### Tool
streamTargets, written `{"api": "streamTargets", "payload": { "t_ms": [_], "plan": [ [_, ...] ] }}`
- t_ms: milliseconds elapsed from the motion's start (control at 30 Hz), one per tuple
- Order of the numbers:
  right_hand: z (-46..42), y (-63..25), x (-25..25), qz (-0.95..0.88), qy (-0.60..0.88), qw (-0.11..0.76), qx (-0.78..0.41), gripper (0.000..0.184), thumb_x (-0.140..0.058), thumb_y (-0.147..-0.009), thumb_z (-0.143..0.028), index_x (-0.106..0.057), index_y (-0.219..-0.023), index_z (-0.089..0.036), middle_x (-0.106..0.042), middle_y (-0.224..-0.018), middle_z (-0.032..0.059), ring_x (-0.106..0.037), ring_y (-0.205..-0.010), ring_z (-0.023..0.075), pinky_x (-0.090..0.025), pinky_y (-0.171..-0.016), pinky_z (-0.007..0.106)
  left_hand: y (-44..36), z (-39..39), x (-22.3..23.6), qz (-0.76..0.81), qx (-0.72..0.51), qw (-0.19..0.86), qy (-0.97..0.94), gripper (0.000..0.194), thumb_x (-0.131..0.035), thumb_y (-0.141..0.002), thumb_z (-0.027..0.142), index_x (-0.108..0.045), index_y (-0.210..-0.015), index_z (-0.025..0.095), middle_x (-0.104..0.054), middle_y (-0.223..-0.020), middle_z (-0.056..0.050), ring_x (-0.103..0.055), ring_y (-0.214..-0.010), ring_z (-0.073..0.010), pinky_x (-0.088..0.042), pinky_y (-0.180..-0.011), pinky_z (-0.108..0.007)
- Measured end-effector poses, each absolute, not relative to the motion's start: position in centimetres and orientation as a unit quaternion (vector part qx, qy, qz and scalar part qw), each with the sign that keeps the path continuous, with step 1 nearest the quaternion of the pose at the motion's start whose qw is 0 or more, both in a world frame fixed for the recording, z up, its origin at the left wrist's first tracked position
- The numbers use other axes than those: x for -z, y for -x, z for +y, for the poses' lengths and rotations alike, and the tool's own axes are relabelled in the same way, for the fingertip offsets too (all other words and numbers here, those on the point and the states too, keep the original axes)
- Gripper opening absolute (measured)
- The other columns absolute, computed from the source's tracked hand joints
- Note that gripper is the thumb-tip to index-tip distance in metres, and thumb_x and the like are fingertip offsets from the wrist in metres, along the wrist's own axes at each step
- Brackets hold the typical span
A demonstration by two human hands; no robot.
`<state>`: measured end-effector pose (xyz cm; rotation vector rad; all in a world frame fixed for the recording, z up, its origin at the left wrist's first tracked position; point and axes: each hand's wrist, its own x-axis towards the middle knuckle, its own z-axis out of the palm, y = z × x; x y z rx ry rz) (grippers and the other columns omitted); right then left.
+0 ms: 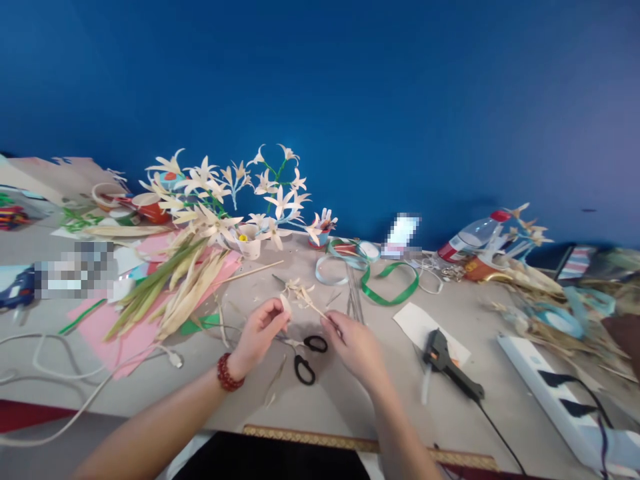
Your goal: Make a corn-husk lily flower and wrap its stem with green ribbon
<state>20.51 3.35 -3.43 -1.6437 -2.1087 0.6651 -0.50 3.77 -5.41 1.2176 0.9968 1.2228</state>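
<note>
Fingers of the left hand point(260, 335) pinched narrow on a pale petal piece point(285, 305); fingers of the right hand point(356, 348) closed round the thin stem of a small pale flower point(299, 291). Flower sits between the hands, head toward 12 o'clock, just over the table point(333, 407); contact with it, can't tell

Progress, judging by looks: a bunch of finished blooms point(217, 225) stands at 11 o'clock, some on green-wrapped stems. Flower in hand looks only part built: few petals, stem bare of wrapping, petal piece apart from it. Plenty of raw stock remains: husk strips point(193, 293) at 9 to 10, green ribbon point(385, 300) at 2. Scissors point(299, 359) lie at 6, glue gun point(443, 353) at 4, neither in hand

Containers: white cup point(250, 249) at 11, something yellow inside, blooms crowding its rim, which stems go in is hidden. Small light-blue cup point(323, 238) at 12 to 1, holds thin items, too small to name. Red-orange cup point(154, 210) at 10, tipped, contents unseen. Red-capped bottle point(473, 235) at 2, contents can't tell. Orange-brown bowl point(480, 268) just beside it, pale flowers on bluish stems above
</note>
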Motion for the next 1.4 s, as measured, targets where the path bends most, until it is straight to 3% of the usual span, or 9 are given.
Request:
{"api": "streamTargets", "payload": {
  "t_ms": [133, 300, 467, 733, 900, 1100, 1200, 1400],
  "plan": [
    [3.0, -22.7, 3.4, -0.79, 0.599, 0.057, -0.12, 0.025, -0.043, -0.098, -0.03, -0.063, -0.086, -0.02, -0.067, -0.083, 0.0058, -0.063, -0.078, 0.0205, -0.038, -0.065, 0.027, 0.4, 3.9, 5.6, 0.421, -0.518, 0.576, -0.472, 0.023, -0.065, -0.082, 0.039, -0.056, -0.077, 0.018, -0.056, -0.064, 0.003, -0.051, -0.061, -0.0118, -0.042, -0.062, -0.025],
    [2.2, -21.9, 3.0, -0.823, 0.558, 0.084, -0.066, 0.017, -0.055, -0.093, -0.034, -0.063, -0.092, -0.019, -0.065, -0.095, 0.0091, -0.058, -0.093, 0.0251, -0.04, -0.078, 0.031, 0.2, 3.9, 5.8, 0.404, -0.524, 0.619, -0.423, 0.021, -0.069, -0.079, 0.035, -0.056, -0.077, 0.018, -0.06, -0.066, 0.003, -0.055, -0.061, -0.0112, -0.043, -0.063, -0.024],
    [1.3, -19.3, 3.1, -0.861, 0.498, 0.025, -0.098, 0.025, -0.07, -0.078, -0.039, -0.062, -0.095, -0.021, -0.066, -0.096, 0.0062, -0.06, -0.087, 0.0246, -0.039, -0.069, 0.03, 0.4, 4.0, 5.5, 0.392, -0.526, 0.639, -0.401, 0.019, -0.07, -0.079, 0.031, -0.057, -0.076, 0.017, -0.061, -0.064, 0.002, -0.056, -0.062, -0.0109, -0.043, -0.065, -0.024],
    [1.5, -18.3, 3.7, -0.831, 0.549, -0.016, -0.09, 0.011, -0.061, -0.074, -0.025, -0.063, -0.083, -0.019, -0.071, -0.084, 0.0084, -0.064, -0.075, 0.0235, -0.03, -0.057, 0.028, 0.6, 4.1, 5.2, 0.379, -0.539, 0.651, -0.377, 0.018, -0.072, -0.078, 0.028, -0.059, -0.077, 0.017, -0.062, -0.066, 0.002, -0.057, -0.064, -0.0103, -0.044, -0.066, -0.023],
    [2.0, -20.3, 3.4, -0.791, 0.567, 0.034, -0.228, 0.007, -0.061, -0.074, -0.023, -0.063, -0.08, -0.02, -0.069, -0.071, 0.0028, -0.062, -0.065, 0.0179, -0.029, -0.054, 0.024, 0.8, 4.1, 5.0, 0.366, -0.565, 0.635, -0.379, 0.015, -0.071, -0.08, 0.026, -0.06, -0.078, 0.016, -0.061, -0.069, 0.002, -0.056, -0.064, -0.0096, -0.043, -0.065, -0.022],
    [2.7, -22.8, 4.7, -0.713, 0.544, 0.142, -0.418, 0.016, -0.059, -0.079, -0.022, -0.062, -0.095, -0.02, -0.06, -0.066, -0.0024, -0.056, -0.058, 0.0123, -0.035, -0.053, 0.021, 1.4, 4.6, 4.5, 0.335, -0.634, 0.602, -0.351, 0.013, -0.069, -0.081, 0.024, -0.06, -0.074, 0.017, -0.06, -0.074, 0.001, -0.055, -0.066, -0.0103, -0.044, -0.066, -0.023],
    [3.0, -22.3, 5.6, -0.652, 0.514, 0.205, -0.518, 0.018, -0.061, -0.082, -0.036, -0.056, -0.087, -0.02, -0.057, -0.07, -0.0022, -0.053, -0.055, 0.0111, -0.037, -0.049, 0.02, 1.7, 4.9, 4.6, 0.333, -0.647, 0.596, -0.34, 0.011, -0.069, -0.081, 0.024, -0.062, -0.076, 0.017, -0.061, -0.076, 0.0, -0.055, -0.067, -0.011, -0.045, -0.067, -0.024],
    [3.1, -19.0, 6.4, -0.553, 0.432, 0.284, -0.654, 0.049, -0.064, -0.075, -0.065, -0.046, -0.079, -0.02, -0.054, -0.065, -0.0039, -0.044, -0.042, 0.0062, -0.033, -0.041, 0.019, 1.1, 4.9, 5.1, 0.352, -0.63, 0.604, -0.337, 0.008, -0.069, -0.08, 0.025, -0.068, -0.079, 0.016, -0.062, -0.085, -0.002, -0.055, -0.072, -0.0118, -0.046, -0.07, -0.025]
  ]
}}
